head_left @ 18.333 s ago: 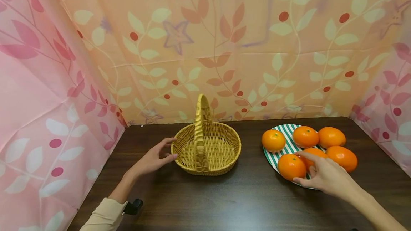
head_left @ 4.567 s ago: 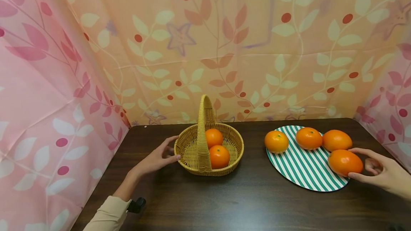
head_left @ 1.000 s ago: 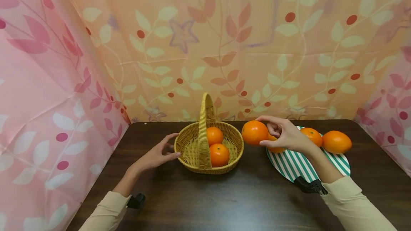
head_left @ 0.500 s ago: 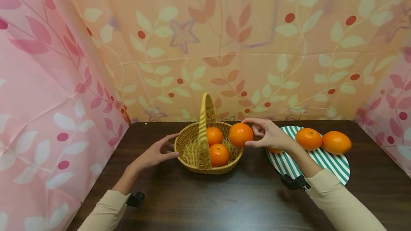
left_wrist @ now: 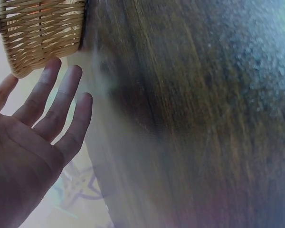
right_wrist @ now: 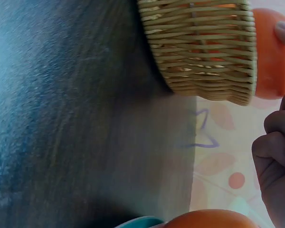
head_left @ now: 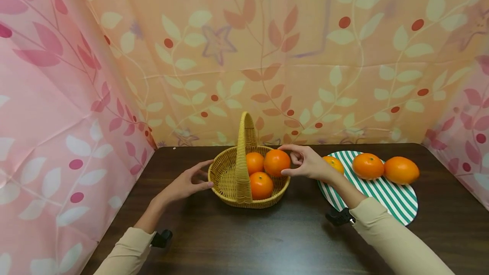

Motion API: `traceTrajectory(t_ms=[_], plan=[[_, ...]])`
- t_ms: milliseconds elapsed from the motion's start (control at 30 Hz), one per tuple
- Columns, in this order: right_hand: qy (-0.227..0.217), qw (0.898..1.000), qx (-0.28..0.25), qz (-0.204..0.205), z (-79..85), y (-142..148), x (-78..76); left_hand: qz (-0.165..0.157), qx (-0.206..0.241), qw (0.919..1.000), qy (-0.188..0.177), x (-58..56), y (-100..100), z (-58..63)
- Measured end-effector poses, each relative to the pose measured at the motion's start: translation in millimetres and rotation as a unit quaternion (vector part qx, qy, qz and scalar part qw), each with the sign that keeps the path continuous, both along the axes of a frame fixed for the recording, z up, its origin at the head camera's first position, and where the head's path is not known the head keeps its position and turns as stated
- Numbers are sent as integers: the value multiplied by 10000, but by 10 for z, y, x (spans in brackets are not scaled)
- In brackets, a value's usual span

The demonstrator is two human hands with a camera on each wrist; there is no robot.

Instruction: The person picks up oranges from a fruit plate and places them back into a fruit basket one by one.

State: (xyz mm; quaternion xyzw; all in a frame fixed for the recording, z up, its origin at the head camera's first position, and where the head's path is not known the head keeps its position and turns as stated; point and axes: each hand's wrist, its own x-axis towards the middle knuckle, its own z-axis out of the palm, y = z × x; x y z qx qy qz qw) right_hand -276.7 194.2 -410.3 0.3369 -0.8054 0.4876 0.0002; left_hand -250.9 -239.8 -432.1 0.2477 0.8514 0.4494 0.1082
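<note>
My right hand (head_left: 308,164) pinches an orange (head_left: 276,163) between thumb and fingertips, inside the right rim of a yellow wicker basket (head_left: 225,181). In the right wrist view this orange (right_wrist: 274,57) shows above the basket's rim, with the other fingers folded in. Two more oranges (head_left: 261,186) sit in the basket, right of its tall handle (head_left: 242,164). My left hand (head_left: 187,183) touches the basket's left side with thumb and fingertips, its fingers spread and fairly straight in the left wrist view. Whether the held orange touches the basket's floor is hidden.
To the right lies a round green-and-white striped plate (head_left: 386,200). On or at its edge are an orange (head_left: 334,164) partly behind my right hand, another orange (head_left: 367,166) and an oval orange fruit (head_left: 401,170). The dark table (head_left: 267,241) ends at patterned cloth walls (head_left: 290,54).
My right hand has carried the orange leftward from the plate's side to inside the basket's right rim and lowered it slightly. Earlier, two oranges went into the basket. My left hand stays at the basket.
</note>
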Motion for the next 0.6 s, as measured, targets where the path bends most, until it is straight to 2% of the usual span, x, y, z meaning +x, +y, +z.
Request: traceTrajectory(t_ms=[133, 267, 433, 600], plan=[[168, 9998, 89, -24, -29, -9, 0, -10, -23, 10000, -23, -6, 8, -6], [59, 9998, -92, -154, -27, 52, 27, -36, 4, 10000, -28, -16, 12, -4], [-89, 9989, -320, -336, 12, 186, 117, -34, -15, 10000, -43, -15, 6, 7], [61, 9982, -229, -543, 58, 361, 211, -41, -15, 10000, -60, 3, -5, 14]])
